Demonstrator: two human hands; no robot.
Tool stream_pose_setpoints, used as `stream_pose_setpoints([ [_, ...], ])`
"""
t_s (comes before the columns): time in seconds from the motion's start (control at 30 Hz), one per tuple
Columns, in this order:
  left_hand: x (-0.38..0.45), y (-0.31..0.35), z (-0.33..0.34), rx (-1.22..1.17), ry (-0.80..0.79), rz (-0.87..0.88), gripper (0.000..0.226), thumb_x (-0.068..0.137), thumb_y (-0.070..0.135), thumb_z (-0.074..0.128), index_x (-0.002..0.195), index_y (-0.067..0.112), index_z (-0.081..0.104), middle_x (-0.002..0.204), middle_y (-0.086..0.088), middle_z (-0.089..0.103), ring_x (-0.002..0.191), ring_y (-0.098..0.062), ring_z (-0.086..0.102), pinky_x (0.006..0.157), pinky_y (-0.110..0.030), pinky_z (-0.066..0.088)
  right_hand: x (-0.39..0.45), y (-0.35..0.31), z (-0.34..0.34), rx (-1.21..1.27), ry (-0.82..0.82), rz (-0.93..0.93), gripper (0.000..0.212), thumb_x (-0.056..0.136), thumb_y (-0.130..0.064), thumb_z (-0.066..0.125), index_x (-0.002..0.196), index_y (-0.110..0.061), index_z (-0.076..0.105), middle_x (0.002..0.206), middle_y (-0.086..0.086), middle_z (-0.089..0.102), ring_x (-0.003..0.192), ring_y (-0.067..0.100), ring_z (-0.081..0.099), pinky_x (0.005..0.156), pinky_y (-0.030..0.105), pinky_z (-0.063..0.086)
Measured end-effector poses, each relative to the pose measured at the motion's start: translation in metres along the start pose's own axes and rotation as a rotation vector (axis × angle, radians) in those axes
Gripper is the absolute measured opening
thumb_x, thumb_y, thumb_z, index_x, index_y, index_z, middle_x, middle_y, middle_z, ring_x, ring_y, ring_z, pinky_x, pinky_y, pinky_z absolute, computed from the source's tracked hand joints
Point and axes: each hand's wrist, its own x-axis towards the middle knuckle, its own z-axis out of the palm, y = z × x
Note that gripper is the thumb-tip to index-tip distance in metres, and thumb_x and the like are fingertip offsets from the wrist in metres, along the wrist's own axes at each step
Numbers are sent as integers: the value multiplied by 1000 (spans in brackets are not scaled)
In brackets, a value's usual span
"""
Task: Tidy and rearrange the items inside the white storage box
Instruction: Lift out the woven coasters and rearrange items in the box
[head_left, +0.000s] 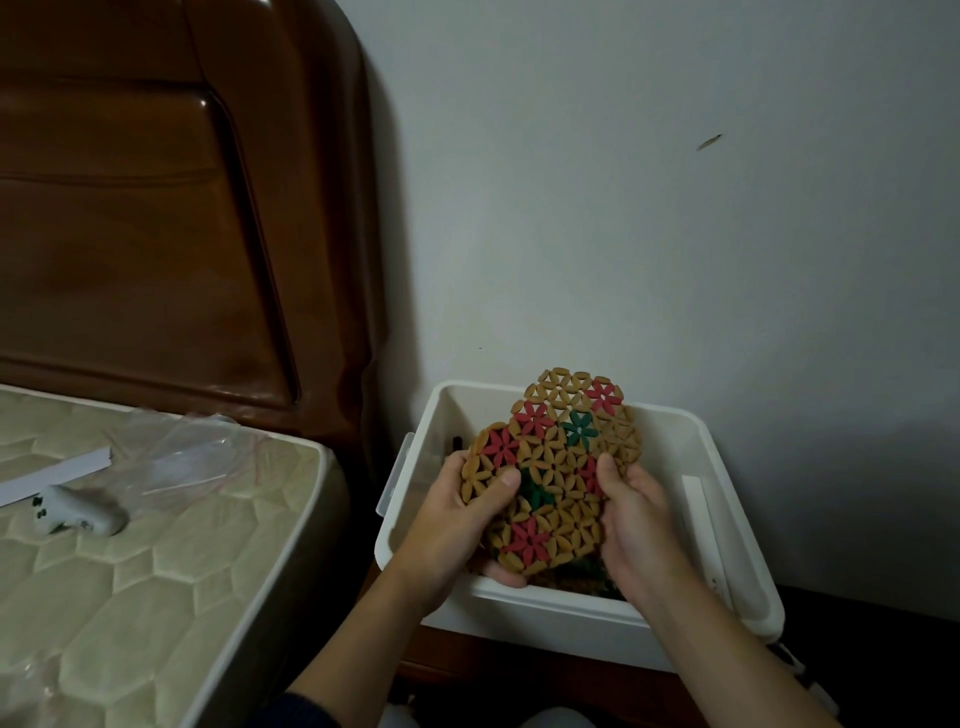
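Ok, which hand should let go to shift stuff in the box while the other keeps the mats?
Probably right: it only pinches the mats' edge, while the left cups them from beneath, thumb on top. Box contents lie below.

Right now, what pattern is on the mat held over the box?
Head view: the mat is tan openwork petal flowers, with some red and green ones.

No legible text, label, brand, number or sign in the head view. White storage box (545, 618): walls and rim plain, unmarked. White strip (57, 475) on the bed: blank face. Small white device (78, 512) beside it: dark marks on one end, too small and blurred to read as characters. Wall and headboard carry no lettering.
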Motion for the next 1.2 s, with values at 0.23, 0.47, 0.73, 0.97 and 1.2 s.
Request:
stream_pose_setpoints([
  [0.23, 0, -2, 0, -17, 14, 15, 16, 94, 36, 75, 106, 42, 67, 120, -3, 75, 106, -39, 75, 56, -51, 64, 0, 3, 3, 11, 3, 14, 29, 109, -26, 53, 134, -21, 65, 125, 5, 76, 119, 26, 71, 92, 47, 58],
  [0.47, 0, -2, 0, -95, 98, 43, 40, 92, 38, 75, 128, 32, 58, 118, -6, 76, 103, -39, 76, 58, -50, 64, -2, -7, -1, -32, 1, -24, 44, 106, -51, 51, 138, -25, 64, 127, 4, 75, 122, 26, 70, 103, 53, 53],
  [0.73, 1, -2, 0, -66, 61, 32, 25, 96, 37, 73, 119, 40, 63, 119, -6, 77, 103, -41, 76, 58, -50, 65, -11, -10, 11, -21, -142, 148, 44, 104, -51, 54, 132, -22, 73, 130, 8, 74, 121, 27, 71, 105, 51, 53],
  [0.97, 1, -2, 2, -48, 45, 39, 19, 102, 27, 65, 107, 45, 68, 116, -5, 77, 99, -43, 76, 57, -46, 64, -18, 9, 35, -239, 79, -40, 25, 105, -52, 53, 103, -40, 75, 101, -14, 80, 99, 11, 75, 81, 36, 62],
  [1.2, 3, -3, 0, -37, 29, 18, 12, 102, 37, 62, 109, 46, 66, 119, -4, 76, 102, -41, 76, 60, -49, 65, -14, 16, 44, -367, 186, -166, 31, 107, -50, 46, 100, -32, 70, 105, -4, 76, 102, 16, 71, 93, 49, 61],
])
